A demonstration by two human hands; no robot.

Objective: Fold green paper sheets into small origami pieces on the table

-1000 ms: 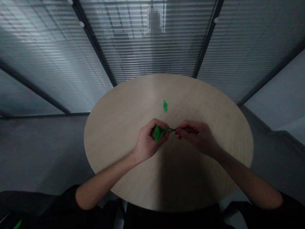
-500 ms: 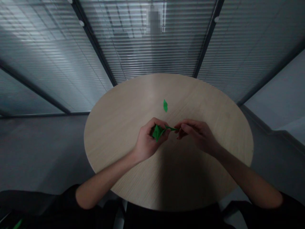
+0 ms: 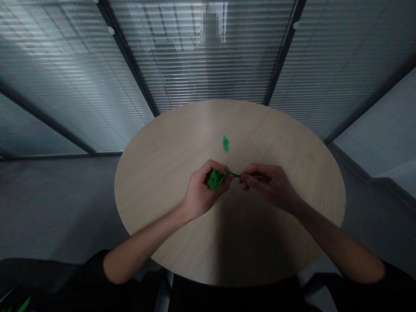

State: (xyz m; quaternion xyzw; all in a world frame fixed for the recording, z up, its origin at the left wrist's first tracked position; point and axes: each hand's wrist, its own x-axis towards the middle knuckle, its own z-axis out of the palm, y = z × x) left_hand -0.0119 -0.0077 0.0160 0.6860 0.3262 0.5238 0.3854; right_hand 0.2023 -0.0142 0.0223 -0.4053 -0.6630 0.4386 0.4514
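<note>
A bright green folded piece with pointed flaps, thin like paper, narrows to a slim stem towards the right. My left hand is closed around its wide end, the fingers wrapped behind it and the thumb along its near side. At the tip of the stem my right hand pinches with thumb and index finger. The other right fingers are curled beneath and partly in shadow. Beyond both hands, a small green leaf-shaped piece lies on the table, touched by neither hand.
Both hands are above a round light-wood table. Glass panels with blinds stand behind its far edge. Something green shows at the bottom left corner. A dark shadow falls across the near part of the tabletop.
My right thumb has come down against the index finger at the stem's tip. My left hand and the small green piece on the table stay where they were.
</note>
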